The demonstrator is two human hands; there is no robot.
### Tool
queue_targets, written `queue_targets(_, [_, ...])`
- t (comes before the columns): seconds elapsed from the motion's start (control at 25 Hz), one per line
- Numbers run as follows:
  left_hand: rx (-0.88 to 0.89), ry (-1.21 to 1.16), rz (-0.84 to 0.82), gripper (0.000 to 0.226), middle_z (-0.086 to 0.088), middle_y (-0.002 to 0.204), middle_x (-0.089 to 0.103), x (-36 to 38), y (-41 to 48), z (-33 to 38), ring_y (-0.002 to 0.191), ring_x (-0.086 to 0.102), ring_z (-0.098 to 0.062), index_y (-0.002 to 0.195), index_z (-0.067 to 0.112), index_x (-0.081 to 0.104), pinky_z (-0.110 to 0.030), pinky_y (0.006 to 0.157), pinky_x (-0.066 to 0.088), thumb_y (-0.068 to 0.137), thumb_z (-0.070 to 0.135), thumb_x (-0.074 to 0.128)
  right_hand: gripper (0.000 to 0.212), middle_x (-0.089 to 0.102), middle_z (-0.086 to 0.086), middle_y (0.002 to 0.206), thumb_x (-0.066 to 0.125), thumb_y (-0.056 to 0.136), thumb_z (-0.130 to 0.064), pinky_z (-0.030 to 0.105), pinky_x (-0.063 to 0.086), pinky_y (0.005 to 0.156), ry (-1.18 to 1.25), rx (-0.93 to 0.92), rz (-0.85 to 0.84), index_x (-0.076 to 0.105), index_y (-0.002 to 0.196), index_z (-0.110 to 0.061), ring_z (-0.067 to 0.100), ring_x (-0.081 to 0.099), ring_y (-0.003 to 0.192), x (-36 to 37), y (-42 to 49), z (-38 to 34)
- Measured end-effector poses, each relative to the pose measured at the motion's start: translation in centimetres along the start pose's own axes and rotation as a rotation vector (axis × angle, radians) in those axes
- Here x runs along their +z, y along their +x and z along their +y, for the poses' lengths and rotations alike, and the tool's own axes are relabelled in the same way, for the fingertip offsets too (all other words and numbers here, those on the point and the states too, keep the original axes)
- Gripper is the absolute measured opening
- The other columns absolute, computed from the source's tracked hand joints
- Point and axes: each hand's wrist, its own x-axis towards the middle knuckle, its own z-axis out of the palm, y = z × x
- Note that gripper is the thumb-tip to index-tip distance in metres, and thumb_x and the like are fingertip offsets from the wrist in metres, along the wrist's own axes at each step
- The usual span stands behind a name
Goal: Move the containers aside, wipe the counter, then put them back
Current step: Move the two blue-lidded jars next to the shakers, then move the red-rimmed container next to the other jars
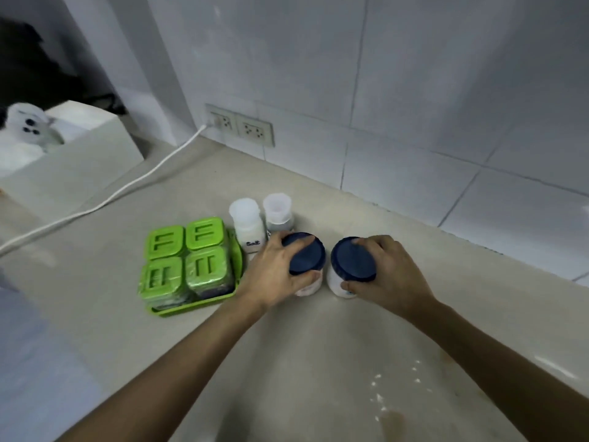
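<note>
Two white jars with dark blue lids stand side by side on the beige counter (318, 362). My left hand (274, 275) grips the left jar (306, 258) from above and the side. My right hand (385, 275) grips the right jar (352, 264) the same way. Just behind them stand a white salt shaker (247, 223) and a second shaker (278, 212) with darker contents. To the left, a green tray (197, 306) holds several green-lidded spice boxes (186, 260).
A tiled wall with a double socket (240, 125) runs behind the counter, and a white cable (111, 199) trails left from it. White specks (392, 387) lie on the counter near the front right. A pale box and white bundle sit far left.
</note>
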Motion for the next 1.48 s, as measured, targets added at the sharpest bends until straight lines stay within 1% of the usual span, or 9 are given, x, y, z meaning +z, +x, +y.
queue_targets(0.28, [-0.070,0.031,0.150,0.066,-0.012,0.141,0.038,-0.9,-1.8,-5.7,0.126,0.042,-0.031,0.135,0.028,0.050,-0.033,0.105,0.037,0.074,0.044,0.068,0.076,0.052,0.005,0.124,0.077,0.061,-0.048,0.038,0.046,0.093,-0.016,-0.087,0.027,0.051,0.128,-0.021,0.025,0.049,0.111,4.2,3.0,-5.8])
queue_targets(0.44, [-0.091,0.061,0.148,0.071,-0.018,0.146,0.036,-0.8,-2.0,-5.8,0.132,0.037,-0.034,0.134,0.024,0.051,-0.035,0.109,0.032,0.073,0.058,0.049,0.083,0.042,0.008,0.141,0.072,0.069,-0.055,0.039,0.041,0.103,-0.009,-0.076,0.001,0.041,0.138,-0.021,0.028,0.043,0.126,4.8,2.5,-6.0])
queue_targets(0.56, [-0.077,0.071,0.298,0.055,-0.017,0.147,0.037,0.1,-4.1,-4.4,0.134,0.034,-0.032,0.129,0.017,0.054,-0.043,0.110,0.033,0.083,0.048,0.054,0.087,0.028,0.010,0.154,0.061,0.076,-0.062,0.040,0.030,0.114,-0.058,-0.097,-0.008,0.029,0.146,-0.021,0.026,0.030,0.139,4.1,-0.1,-4.2])
queue_targets(0.68, [0.022,-0.023,0.399,0.037,-0.013,0.141,0.042,3.4,-8.1,-1.3,0.132,0.037,-0.029,0.118,0.011,0.058,-0.039,0.110,0.032,0.089,0.033,0.049,0.075,0.030,0.007,0.154,0.047,0.084,-0.064,0.040,0.030,0.114,-0.027,-0.021,0.047,0.033,0.144,-0.021,0.024,0.032,0.139,3.0,-5.9,-0.5])
queue_targets(0.88, [0.413,-0.065,0.092,0.032,-0.008,0.140,0.047,13.7,-10.0,11.2,0.132,0.038,-0.023,0.117,0.019,0.055,-0.033,0.111,0.029,0.089,0.030,0.046,0.059,0.049,0.005,0.139,0.047,0.087,-0.058,0.040,0.042,0.104,-0.040,0.243,0.180,0.048,0.132,-0.019,0.024,0.048,0.126,-2.2,-19.3,12.1])
queue_targets(1.04, [0.597,-0.030,-0.042,0.033,-0.010,0.133,0.053,20.4,-6.1,23.3,0.126,0.040,-0.022,0.118,0.021,0.051,-0.032,0.106,0.034,0.088,0.033,0.044,0.057,0.055,0.013,0.131,0.054,0.085,-0.052,0.043,0.047,0.097,-0.167,0.430,0.346,0.053,0.125,-0.011,0.032,0.054,0.117,-8.8,-26.1,23.2])
queue_targets(1.28, [0.696,0.169,-0.156,0.046,-0.011,0.119,0.062,28.9,-1.7,36.2,0.112,0.058,-0.029,0.115,0.014,0.059,-0.037,0.101,0.047,0.081,0.039,0.041,0.078,0.031,0.023,0.148,0.075,0.073,-0.044,0.053,0.039,0.102,-0.266,0.692,0.493,0.038,0.137,-0.018,0.042,0.037,0.131,-17.8,-27.0,37.2])
queue_targets(1.36, [0.686,0.244,-0.173,0.044,-0.009,0.115,0.061,30.6,-1.0,37.2,0.108,0.057,-0.029,0.113,0.015,0.058,-0.038,0.106,0.038,0.080,0.040,0.042,0.089,0.025,0.019,0.152,0.078,0.069,-0.048,0.052,0.038,0.104,-0.172,0.769,0.481,0.032,0.142,-0.024,0.041,0.034,0.133,-18.7,-25.9,40.0])
queue_targets(1.48, [0.679,0.265,-0.168,0.042,-0.008,0.117,0.058,31.8,-0.2,37.5,0.112,0.054,-0.028,0.113,0.018,0.057,-0.036,0.116,0.018,0.082,0.042,0.042,0.092,0.034,0.014,0.145,0.083,0.064,-0.042,0.046,0.043,0.099,0.030,0.697,0.557,0.034,0.141,-0.027,0.035,0.043,0.127,-18.9,-24.5,42.3])
